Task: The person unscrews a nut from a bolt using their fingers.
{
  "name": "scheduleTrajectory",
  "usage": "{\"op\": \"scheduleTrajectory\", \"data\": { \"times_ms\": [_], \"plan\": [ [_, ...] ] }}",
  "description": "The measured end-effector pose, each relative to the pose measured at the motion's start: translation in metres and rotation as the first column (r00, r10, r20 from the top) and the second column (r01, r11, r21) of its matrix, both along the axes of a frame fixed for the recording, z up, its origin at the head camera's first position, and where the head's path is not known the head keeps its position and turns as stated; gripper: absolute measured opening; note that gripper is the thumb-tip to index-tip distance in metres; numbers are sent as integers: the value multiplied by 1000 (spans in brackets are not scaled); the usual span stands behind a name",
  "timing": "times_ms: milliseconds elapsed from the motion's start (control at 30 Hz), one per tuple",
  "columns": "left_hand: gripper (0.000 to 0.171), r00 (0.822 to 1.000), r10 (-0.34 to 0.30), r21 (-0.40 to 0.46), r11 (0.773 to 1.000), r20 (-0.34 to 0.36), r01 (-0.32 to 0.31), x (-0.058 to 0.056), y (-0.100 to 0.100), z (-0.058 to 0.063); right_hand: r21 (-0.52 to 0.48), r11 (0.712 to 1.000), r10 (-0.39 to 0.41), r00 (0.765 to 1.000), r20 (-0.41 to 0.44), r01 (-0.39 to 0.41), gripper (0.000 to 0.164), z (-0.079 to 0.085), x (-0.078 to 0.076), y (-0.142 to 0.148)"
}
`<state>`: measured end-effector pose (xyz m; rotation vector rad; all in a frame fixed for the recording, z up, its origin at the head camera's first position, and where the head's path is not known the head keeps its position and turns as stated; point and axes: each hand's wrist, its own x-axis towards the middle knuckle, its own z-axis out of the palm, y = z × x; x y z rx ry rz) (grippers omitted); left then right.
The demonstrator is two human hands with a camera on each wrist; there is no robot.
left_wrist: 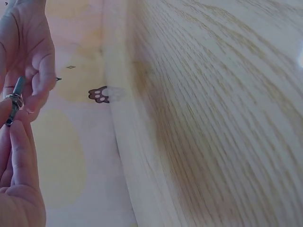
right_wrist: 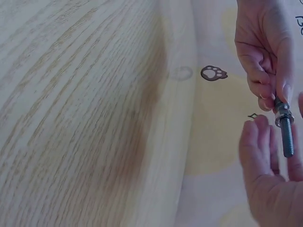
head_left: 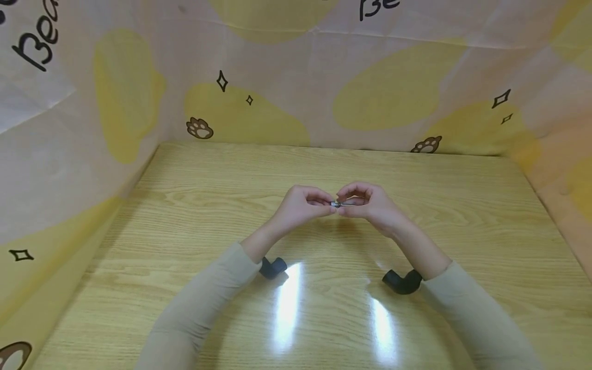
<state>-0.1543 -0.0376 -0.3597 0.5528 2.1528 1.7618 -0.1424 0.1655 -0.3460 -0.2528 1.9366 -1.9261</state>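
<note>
A small metal bolt (head_left: 334,204) with a nut and washer is held above the wooden table, between the two hands. By its plain end my left hand (head_left: 298,208) pinches it between thumb and fingertips. My right hand (head_left: 376,208) surrounds the nut and the threaded shaft. In the right wrist view the threaded end (right_wrist: 287,139) points toward the right palm, and the fingers of the right hand (right_wrist: 272,194) are spread, with a gap between them and the nut. The left wrist view shows the bolt (left_wrist: 18,90) at its left edge.
Two black elbow-shaped pieces lie on the table (head_left: 203,216): one (head_left: 275,268) beside the left forearm, partly hidden by it, another (head_left: 401,282) by the right sleeve. Patterned cloth (head_left: 277,67) walls the table at the back and both sides.
</note>
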Motion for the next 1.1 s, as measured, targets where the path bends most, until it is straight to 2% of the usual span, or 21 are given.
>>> {"op": "scheduleTrajectory", "data": {
  "times_ms": [167,267,433,633,733,900,1100],
  "plan": [
    [20,1000,-5,19,1000,-21,6,3,-1,1,17,1000,1,999,45,-2,16,1,3,-2],
    [20,1000,-6,22,1000,-31,7,4,-2,3,-2,1000,2,1000,30,-2,7,0,4,-3],
    [20,999,0,25,1000,-34,1,5,-4,4,-24,1000,5,1000,0,-5,18,1,4,-4],
    [22,1000,2,53,999,-24,-1,6,-4,4,-10,1000,-2,997,80,3,8,5,4,-6],
    [21,1000,9,56,998,-22,-8,6,-5,5,-35,999,-4,996,85,7,3,6,4,-6],
    [18,999,25,32,999,-29,-24,6,-7,6,-50,999,-6,999,43,8,21,5,5,-7],
    [18,999,27,35,999,-31,-26,8,-7,8,-58,998,-13,996,94,18,9,5,5,-7]
  ]
}}
